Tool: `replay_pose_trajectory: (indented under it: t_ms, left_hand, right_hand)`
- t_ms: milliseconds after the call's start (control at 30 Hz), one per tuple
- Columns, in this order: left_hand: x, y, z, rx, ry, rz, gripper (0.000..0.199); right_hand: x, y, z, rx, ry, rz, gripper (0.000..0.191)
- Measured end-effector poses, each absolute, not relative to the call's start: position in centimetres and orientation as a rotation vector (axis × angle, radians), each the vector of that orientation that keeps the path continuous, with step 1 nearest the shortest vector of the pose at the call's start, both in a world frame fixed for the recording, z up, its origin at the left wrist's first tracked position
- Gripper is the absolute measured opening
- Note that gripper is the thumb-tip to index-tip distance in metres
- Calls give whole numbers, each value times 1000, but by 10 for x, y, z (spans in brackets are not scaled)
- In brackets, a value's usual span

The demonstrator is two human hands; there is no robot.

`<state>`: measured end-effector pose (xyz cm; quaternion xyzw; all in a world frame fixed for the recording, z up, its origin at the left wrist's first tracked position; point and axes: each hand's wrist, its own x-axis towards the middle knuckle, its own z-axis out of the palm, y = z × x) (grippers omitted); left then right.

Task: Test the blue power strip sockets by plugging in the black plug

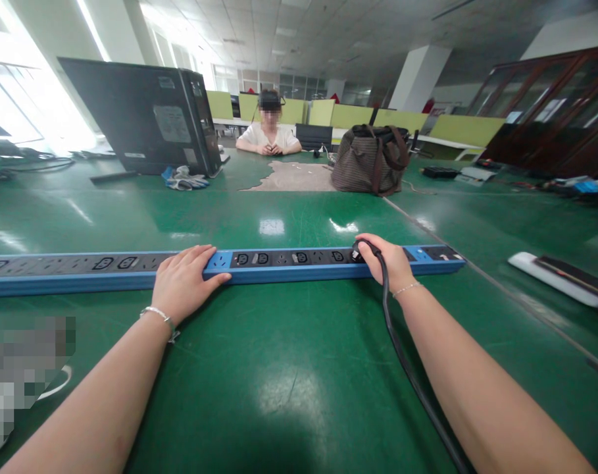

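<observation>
L hand (186, 276) half-open, braced across long blue-and-black metal-look power strip (283, 275) beneath it, R hand (391, 259) pinching black plastic plug (356, 252) against strip, L hand's right: prob plug-in step, next needing straight push.

A glossy green tabletop (289, 336) spreads wide, reflecting bright light, with a ragged-edged pale patch (299, 179) near its far edge. Beyond that edge stand a dark chair (313, 136), white desks (439, 140) and yellow-green partitions (402, 119). Past the far right corner rises a reddish-brown cabinet (550, 108) with glass doors. Glaring windows (12, 102) lie beyond the left edge; a white pillar (421, 78) meets the panelled ceiling (348, 36).
</observation>
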<state>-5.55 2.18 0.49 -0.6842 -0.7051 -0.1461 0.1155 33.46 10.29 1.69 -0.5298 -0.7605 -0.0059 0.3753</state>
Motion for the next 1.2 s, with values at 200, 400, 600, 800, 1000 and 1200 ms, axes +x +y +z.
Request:
replay_pose_trajectory:
  t_ms: [200, 400, 600, 800, 1000, 1200]
  left_hand:
    - [-56, 22, 5, -2008, -2061, -425, 64]
    - [-56, 22, 5, -2018, -2063, -434, 65]
    - [-55, 22, 6, -2012, -2064, -427, 65]
    - [-56, 22, 5, -2015, -2061, -430, 65]
    - [-57, 22, 4, -2021, -2066, -439, 66]
    - [-56, 22, 4, -2022, -2059, -435, 66]
  right_hand:
    - [333, 98, 17, -1400, -1920, -43, 34]
    - [333, 99, 15, -1422, -1938, -65, 35]
    - [332, 99, 14, -1480, -1945, -50, 35]
    - [329, 91, 15, -1497, -2008, -86, 35]
    - [323, 84, 12, -1475, -2100, -221, 35]
    - [319, 81, 8, -1498, -2022, -222, 36]
